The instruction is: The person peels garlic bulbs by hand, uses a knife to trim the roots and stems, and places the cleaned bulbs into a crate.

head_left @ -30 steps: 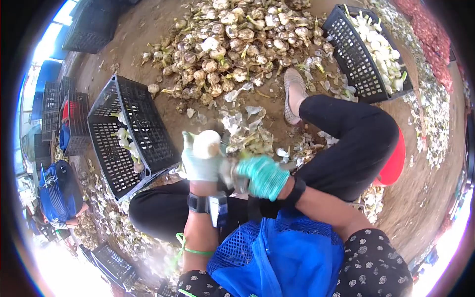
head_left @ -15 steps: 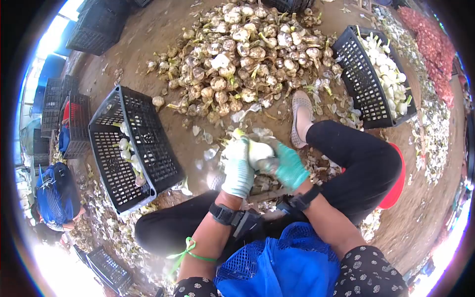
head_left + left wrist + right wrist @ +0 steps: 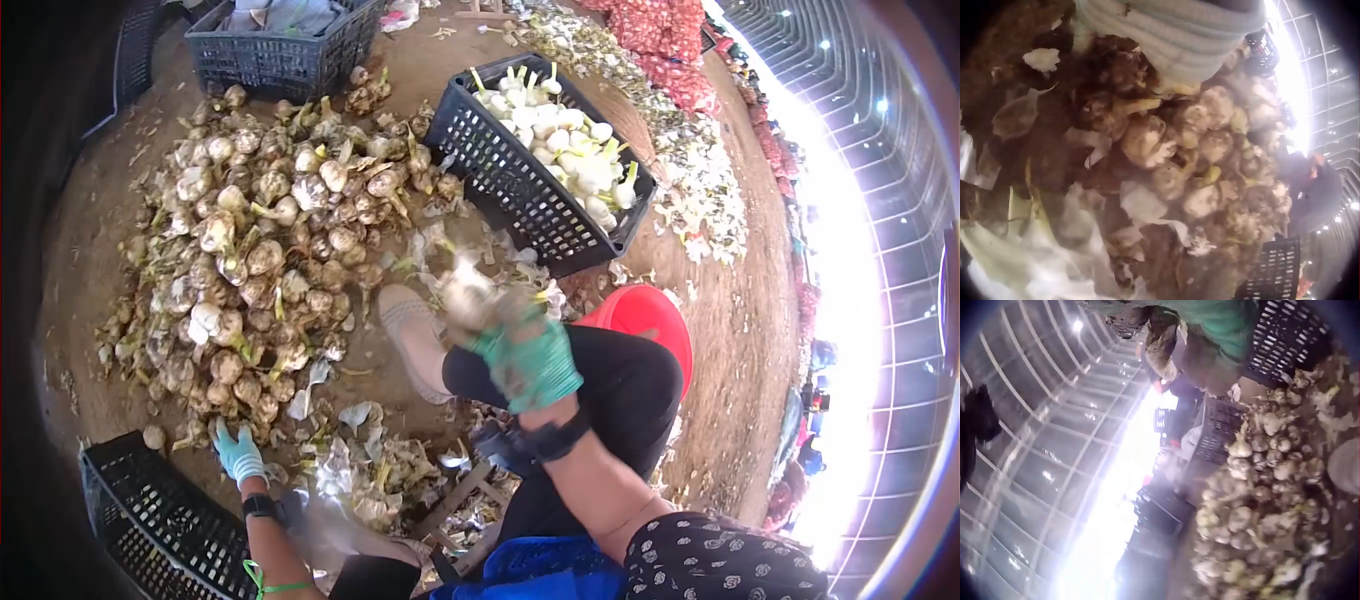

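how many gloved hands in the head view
2: the left hand at the edge of the garlic pile, the right hand by the bent knee, apparently holding a blurred garlic bulb. No others show.

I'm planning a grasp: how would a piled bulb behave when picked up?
The piled bulbs look rounded, so one may roll if nudged. Papery scraps nearby suggest skin could flake. Heaped on each other, neighbours might tumble.

Above the garlic pile [image 3: 260,265] the air is open, so a grip could pass there. On its outer side, the left grip [image 3: 239,455] has the black crate [image 3: 165,510] near. At the right grip [image 3: 528,358], the bent knee [image 3: 635,370] and the red bucket [image 3: 655,315] stand in the way rightward; beyond is the full crate [image 3: 505,190].
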`<state>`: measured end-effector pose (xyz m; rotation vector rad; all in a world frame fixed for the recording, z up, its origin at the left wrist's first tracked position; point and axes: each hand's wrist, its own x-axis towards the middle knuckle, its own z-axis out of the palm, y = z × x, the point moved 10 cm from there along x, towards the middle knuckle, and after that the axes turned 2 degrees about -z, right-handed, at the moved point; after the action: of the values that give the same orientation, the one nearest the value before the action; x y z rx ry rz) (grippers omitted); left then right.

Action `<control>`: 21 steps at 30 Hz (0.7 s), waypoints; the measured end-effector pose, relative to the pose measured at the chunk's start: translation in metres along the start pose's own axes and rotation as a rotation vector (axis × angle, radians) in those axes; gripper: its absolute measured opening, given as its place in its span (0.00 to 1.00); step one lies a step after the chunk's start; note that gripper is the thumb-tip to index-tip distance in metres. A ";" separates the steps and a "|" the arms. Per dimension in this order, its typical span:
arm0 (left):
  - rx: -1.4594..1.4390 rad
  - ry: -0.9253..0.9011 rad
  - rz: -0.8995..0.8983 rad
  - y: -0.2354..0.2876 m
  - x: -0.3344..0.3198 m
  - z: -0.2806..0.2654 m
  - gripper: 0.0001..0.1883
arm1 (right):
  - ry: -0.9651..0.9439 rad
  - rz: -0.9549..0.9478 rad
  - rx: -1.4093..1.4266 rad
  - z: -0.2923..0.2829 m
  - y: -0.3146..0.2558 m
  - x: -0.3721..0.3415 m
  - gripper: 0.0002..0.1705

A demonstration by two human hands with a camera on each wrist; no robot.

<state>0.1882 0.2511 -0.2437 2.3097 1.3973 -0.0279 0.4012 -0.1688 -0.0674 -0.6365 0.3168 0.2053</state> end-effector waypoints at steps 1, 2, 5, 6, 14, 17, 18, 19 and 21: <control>-0.027 -0.009 -0.014 -0.004 0.009 0.011 0.26 | -0.026 -0.014 -0.548 -0.002 0.011 -0.005 0.17; -0.051 -0.017 -0.029 -0.011 0.018 0.021 0.26 | -0.053 -0.020 -1.094 0.001 0.023 -0.009 0.17; -0.444 -0.062 -0.165 -0.038 0.038 0.038 0.25 | -0.238 0.151 -1.180 0.019 0.078 -0.033 0.20; -0.626 -0.111 -0.203 -0.059 0.047 0.055 0.25 | -0.217 0.225 -1.111 0.013 0.093 -0.039 0.20; -0.910 -0.500 0.034 0.088 -0.115 -0.042 0.22 | -0.507 0.015 -1.172 0.007 0.161 -0.075 0.19; -0.804 -0.556 0.178 0.118 -0.178 -0.052 0.26 | -0.594 0.090 -1.478 0.033 0.161 -0.102 0.18; -0.727 -0.512 0.303 0.127 -0.197 -0.062 0.26 | -0.766 -0.184 -1.916 0.053 0.156 -0.115 0.18; -0.538 -0.331 0.446 0.138 -0.208 -0.089 0.27 | -0.694 -0.047 -1.785 0.040 0.154 -0.113 0.18; -0.500 -0.223 0.473 0.149 -0.231 -0.119 0.27 | -0.682 -0.027 -1.797 0.032 0.144 -0.121 0.18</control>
<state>0.1774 0.0435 -0.0286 2.0686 0.6327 0.1813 0.2552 -0.0466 -0.0796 -2.2501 -0.6845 0.6651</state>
